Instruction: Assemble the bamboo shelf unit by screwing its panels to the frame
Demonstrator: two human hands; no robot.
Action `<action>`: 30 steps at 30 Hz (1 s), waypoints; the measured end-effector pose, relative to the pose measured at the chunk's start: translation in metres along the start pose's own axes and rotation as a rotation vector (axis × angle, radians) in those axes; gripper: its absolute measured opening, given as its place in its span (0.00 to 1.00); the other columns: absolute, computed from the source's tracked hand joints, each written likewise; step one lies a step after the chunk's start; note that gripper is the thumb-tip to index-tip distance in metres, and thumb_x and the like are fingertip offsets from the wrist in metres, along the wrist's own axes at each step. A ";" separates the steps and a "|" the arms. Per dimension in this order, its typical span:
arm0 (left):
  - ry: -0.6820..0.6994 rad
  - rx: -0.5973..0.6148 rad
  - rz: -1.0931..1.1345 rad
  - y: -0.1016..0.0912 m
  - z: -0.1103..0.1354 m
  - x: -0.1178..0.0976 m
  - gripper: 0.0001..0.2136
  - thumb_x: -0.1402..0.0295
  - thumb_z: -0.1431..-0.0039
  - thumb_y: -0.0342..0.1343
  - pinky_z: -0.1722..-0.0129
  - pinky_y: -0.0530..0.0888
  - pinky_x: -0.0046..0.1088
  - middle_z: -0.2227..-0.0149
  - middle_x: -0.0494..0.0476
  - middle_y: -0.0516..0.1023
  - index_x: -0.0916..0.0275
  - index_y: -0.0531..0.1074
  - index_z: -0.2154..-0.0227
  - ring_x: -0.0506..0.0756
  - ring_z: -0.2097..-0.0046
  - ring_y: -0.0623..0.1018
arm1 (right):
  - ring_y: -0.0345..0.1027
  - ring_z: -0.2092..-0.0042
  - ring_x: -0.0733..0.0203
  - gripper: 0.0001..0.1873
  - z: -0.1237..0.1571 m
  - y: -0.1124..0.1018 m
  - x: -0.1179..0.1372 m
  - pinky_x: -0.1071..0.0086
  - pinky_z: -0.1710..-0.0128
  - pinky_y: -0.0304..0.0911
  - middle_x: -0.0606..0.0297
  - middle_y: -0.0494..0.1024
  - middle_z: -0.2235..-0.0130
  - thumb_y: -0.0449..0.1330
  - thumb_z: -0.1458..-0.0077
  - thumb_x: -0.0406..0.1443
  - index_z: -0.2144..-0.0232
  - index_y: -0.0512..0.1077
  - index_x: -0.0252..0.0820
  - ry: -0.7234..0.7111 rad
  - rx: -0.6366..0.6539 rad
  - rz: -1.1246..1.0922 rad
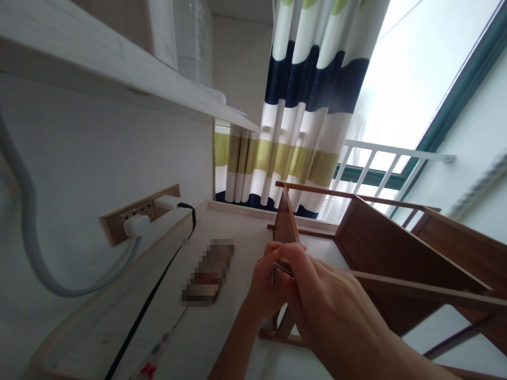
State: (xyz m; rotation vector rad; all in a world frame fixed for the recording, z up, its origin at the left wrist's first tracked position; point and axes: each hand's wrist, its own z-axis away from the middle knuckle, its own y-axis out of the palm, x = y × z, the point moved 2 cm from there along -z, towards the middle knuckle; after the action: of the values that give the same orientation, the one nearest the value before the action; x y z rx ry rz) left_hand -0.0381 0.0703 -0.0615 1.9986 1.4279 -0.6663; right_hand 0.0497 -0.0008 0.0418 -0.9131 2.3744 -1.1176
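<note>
Left of the wooden rack (380,248), up on the wall, sat a wood-framed power strip (138,214) with a white plug (137,224) in it and a fat grey cable (27,221) looping off toward the edge. A thin black cord (158,285) ran down the pale desk (233,232), also left of the rack, next to some blurred-out flat thing I couldn't make out. Right against the rack's near end panel (285,221), the left hand (263,287) was curled around the panel's lower part, fingers closed on it. The right hand (317,295) came over the top, fingers pinched narrow on a thin metal tool (283,269) pressed at the panel, touching the left hand. Couldn't tell exactly what tool it was. Behind the rack hung a striped curtain (301,105), and right of that a white railing (380,163) by the window.
</note>
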 end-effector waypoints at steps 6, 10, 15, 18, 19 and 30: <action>0.072 -0.015 -0.061 0.002 0.003 0.002 0.12 0.60 0.45 0.54 0.56 0.70 0.37 0.61 0.59 0.70 0.61 0.72 0.61 0.60 0.56 0.71 | 0.66 0.74 0.68 0.14 0.003 -0.004 -0.014 0.77 0.76 0.60 0.70 0.72 0.69 0.47 0.42 0.29 0.54 0.58 0.42 0.108 0.051 -0.236; 0.140 -0.036 -0.047 0.003 0.001 0.001 0.10 0.67 0.48 0.58 0.57 0.70 0.35 0.59 0.57 0.71 0.58 0.71 0.62 0.57 0.56 0.71 | 0.58 0.80 0.73 0.11 0.008 -0.010 -0.019 0.80 0.79 0.55 0.74 0.69 0.75 0.51 0.42 0.30 0.57 0.62 0.45 0.148 -0.002 -0.242; 0.161 -0.001 -0.050 0.004 -0.002 -0.008 0.12 0.73 0.51 0.59 0.53 0.68 0.35 0.58 0.58 0.71 0.59 0.71 0.61 0.57 0.54 0.69 | 0.60 0.77 0.74 0.07 0.026 -0.020 -0.029 0.80 0.78 0.56 0.69 0.70 0.69 0.56 0.43 0.33 0.59 0.66 0.42 0.049 -0.220 -0.011; 0.199 -0.003 -0.068 0.006 -0.002 -0.010 0.16 0.75 0.55 0.62 0.53 0.68 0.35 0.57 0.57 0.72 0.59 0.69 0.61 0.57 0.54 0.69 | 0.63 0.74 0.72 0.07 0.041 -0.022 -0.035 0.79 0.76 0.57 0.67 0.70 0.70 0.55 0.41 0.34 0.60 0.66 0.38 0.014 -0.277 0.118; 0.208 -0.010 -0.074 0.006 -0.002 -0.010 0.17 0.76 0.56 0.62 0.54 0.68 0.35 0.57 0.57 0.72 0.59 0.69 0.61 0.57 0.54 0.69 | 0.63 0.73 0.72 0.07 0.046 -0.021 -0.036 0.79 0.76 0.57 0.66 0.70 0.70 0.55 0.41 0.34 0.60 0.67 0.36 -0.005 -0.272 0.139; 0.209 -0.026 -0.090 0.008 -0.002 -0.009 0.16 0.75 0.55 0.62 0.55 0.68 0.33 0.57 0.57 0.72 0.59 0.69 0.62 0.56 0.55 0.70 | 0.67 0.66 0.63 0.16 0.072 -0.007 -0.038 0.76 0.69 0.65 0.54 0.71 0.64 0.49 0.40 0.32 0.52 0.61 0.26 -0.170 -0.076 0.201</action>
State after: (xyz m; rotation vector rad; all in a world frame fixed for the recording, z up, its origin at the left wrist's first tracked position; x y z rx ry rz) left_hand -0.0329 0.0637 -0.0530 2.0421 1.6477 -0.4840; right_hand 0.1203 -0.0178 0.0048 -0.7421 2.3216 -0.8441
